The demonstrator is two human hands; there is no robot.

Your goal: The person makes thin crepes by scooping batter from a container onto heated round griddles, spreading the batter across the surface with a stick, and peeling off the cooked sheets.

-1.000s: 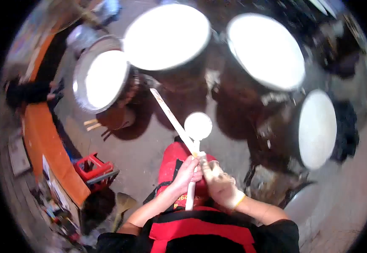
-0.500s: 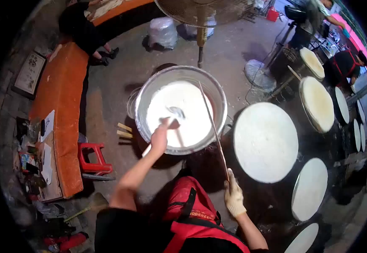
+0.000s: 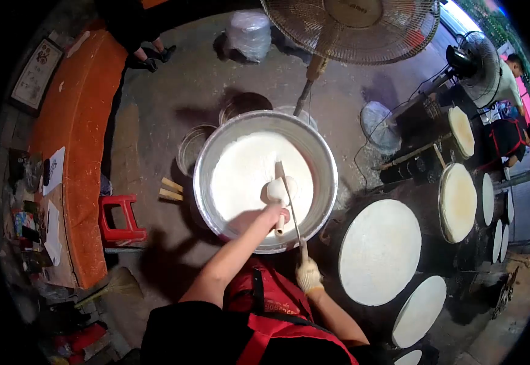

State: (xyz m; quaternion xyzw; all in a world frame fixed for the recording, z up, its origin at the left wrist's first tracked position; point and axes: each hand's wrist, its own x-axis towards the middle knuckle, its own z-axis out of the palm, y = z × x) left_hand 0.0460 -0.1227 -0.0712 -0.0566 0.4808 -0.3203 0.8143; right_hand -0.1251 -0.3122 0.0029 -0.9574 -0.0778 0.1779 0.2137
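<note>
Creamy-white batter (image 3: 237, 167) lies in the metal pot (image 3: 327, 182). Bare, the left hand (image 3: 277, 214) wraps its grip round a ladle (image 3: 276, 191) above the batter; outside the pot's near edge, the gloved right hand's (image 3: 308, 275) grip clasps a long flat stick (image 3: 293, 211) crossing that edge.

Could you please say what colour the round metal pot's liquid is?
Creamy-white liquid, clearest in the head view.

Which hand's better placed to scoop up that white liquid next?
Probably the left hand: it grips the ladle over the white liquid. The gloved right hand holds a long thin tool, outside the pot.
</note>
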